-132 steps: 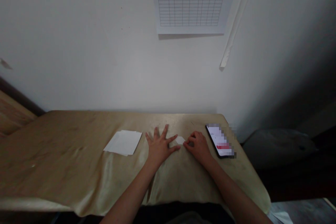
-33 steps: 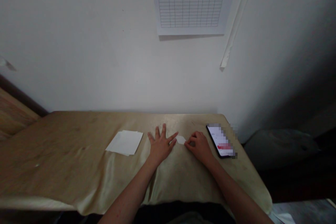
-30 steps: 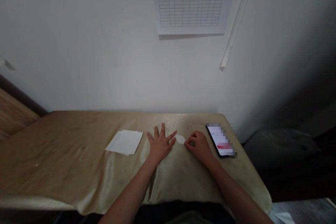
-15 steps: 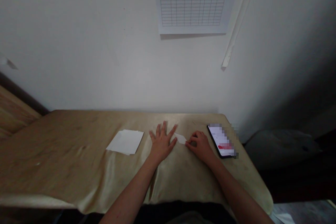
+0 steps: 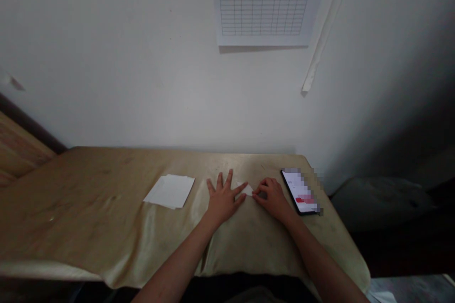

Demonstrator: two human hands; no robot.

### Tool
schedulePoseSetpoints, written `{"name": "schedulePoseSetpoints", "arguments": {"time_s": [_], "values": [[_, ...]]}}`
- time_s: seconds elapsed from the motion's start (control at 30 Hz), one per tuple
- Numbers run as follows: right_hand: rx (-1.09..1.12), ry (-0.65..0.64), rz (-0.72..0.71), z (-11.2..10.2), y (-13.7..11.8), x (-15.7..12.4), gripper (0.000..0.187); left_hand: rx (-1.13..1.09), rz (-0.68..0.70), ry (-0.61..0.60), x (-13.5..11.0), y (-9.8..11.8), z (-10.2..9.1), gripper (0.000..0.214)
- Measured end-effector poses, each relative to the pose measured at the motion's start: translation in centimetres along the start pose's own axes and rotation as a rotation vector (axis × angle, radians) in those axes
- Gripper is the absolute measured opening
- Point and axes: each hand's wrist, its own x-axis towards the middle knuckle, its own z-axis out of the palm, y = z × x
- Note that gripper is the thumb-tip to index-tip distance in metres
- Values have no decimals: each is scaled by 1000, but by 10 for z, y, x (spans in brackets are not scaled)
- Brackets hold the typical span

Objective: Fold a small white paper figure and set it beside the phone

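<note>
small paper (image 5: 249,191): white | paper stack (image 5: 169,191): white | cloth (image 5: 95,218): gold-brown | phone (image 5: 297,191): black edge, white-and-red screen | chart (image 5: 263,4): white, grey grid

Room light dim, diffuse; wall (image 5: 135,80) darkening rightward into deep shadow. Tablecloth (image 5: 142,232): faint sheen. Phone (image 5: 295,187): right edge pixelated.

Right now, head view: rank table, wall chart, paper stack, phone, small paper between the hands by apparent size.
1. Table
2. Wall chart, cut off at top
3. Paper stack and phone: too close to rank; phone's right edge is pixelated
4. Small paper, partly covered by left hand
</note>
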Motion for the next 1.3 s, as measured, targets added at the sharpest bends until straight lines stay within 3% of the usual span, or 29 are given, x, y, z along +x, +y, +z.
{"name": "schedulePoseSetpoints", "arguments": {"time_s": [0.47,0.93,1.13,1.3], "values": [[-35,30,45,5,-5,2,8,19,-187,15,9,-9,-3,46],[-16,-37,55,3,0,1,12,1,-164,50,12,-12,3,45],[57,6,117,5,3,0,19,-146,-143,83,14,-14,-5,24],[91,53,80,7,5,-1,16,-260,-128,147,17,-16,-9,9]]}}
